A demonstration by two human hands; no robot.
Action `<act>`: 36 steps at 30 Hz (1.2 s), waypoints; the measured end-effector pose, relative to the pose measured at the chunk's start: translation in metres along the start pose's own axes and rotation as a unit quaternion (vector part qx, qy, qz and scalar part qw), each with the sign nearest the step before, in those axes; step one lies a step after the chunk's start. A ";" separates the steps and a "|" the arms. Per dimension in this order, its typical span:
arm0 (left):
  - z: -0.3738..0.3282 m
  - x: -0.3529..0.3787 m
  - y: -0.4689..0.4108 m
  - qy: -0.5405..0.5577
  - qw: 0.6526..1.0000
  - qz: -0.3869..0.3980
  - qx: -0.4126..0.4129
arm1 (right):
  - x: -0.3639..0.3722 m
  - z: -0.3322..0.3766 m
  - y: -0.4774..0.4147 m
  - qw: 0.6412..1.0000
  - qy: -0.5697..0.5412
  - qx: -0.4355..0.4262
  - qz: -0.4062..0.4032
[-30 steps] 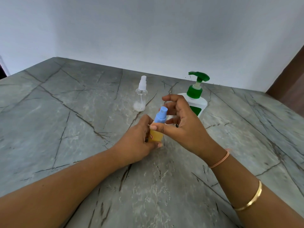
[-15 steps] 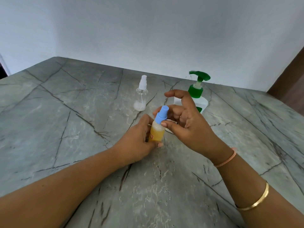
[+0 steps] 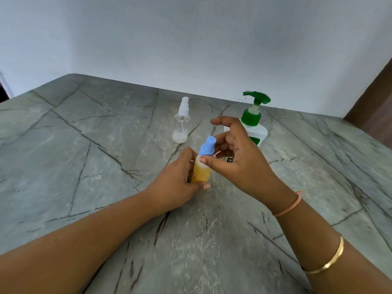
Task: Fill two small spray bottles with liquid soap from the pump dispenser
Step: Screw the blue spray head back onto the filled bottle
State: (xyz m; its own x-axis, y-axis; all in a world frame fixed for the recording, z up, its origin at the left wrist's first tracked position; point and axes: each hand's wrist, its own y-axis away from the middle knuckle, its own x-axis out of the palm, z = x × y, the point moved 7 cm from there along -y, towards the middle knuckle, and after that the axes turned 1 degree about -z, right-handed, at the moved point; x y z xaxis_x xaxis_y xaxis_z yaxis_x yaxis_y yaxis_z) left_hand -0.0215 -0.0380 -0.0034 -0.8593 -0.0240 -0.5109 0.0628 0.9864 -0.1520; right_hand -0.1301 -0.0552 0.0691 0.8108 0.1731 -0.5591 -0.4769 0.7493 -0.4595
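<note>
Head view: a grey, stone-look table top (image 3: 84, 166) with dark vein lines runs back to a plain pale wall (image 3: 191, 39). Near the middle, the left hand (image 3: 177, 183) wraps the round body of a small translucent plastic bottle (image 3: 201, 172) filled with amber-yellow liquid. The bottle stands slightly tilted on the table. The right hand (image 3: 239, 164) comes in from the right. Its thumb presses the collar of the bottle's matte blue spray cap (image 3: 207, 146), its curled fingers sit behind it in a pinch, and the forefinger is lifted above.

Farther back and left stands a clear spray bottle (image 3: 182, 122) with a white nozzle and whitish foam at its bottom. Far right, partly behind the right hand, stands the white pump dispenser (image 3: 253, 124) with a glossy green collar and spout. On the right forearm are a smooth gold bangle (image 3: 326, 264) and a thin orange thread band (image 3: 288, 206).
</note>
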 end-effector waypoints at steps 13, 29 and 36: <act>0.002 0.000 0.001 0.005 1.000 0.006 -0.006 | -0.004 0.002 0.000 1.000 -0.022 -0.001 0.006; 0.000 0.000 0.000 0.019 1.000 0.004 0.003 | -0.006 0.006 0.000 1.000 -0.003 -0.016 0.012; 0.002 0.001 -0.001 0.009 1.000 0.002 0.000 | -0.005 0.008 -0.002 0.999 0.026 -0.018 0.024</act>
State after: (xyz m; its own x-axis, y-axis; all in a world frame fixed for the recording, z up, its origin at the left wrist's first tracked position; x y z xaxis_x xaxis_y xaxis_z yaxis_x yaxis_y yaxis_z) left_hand -0.0208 -0.0389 -0.0058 -0.8682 -0.0178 -0.4959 0.0653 0.9866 -0.1498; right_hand -0.1304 -0.0530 0.0781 0.7683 0.1752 -0.6156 -0.5282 0.7168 -0.4552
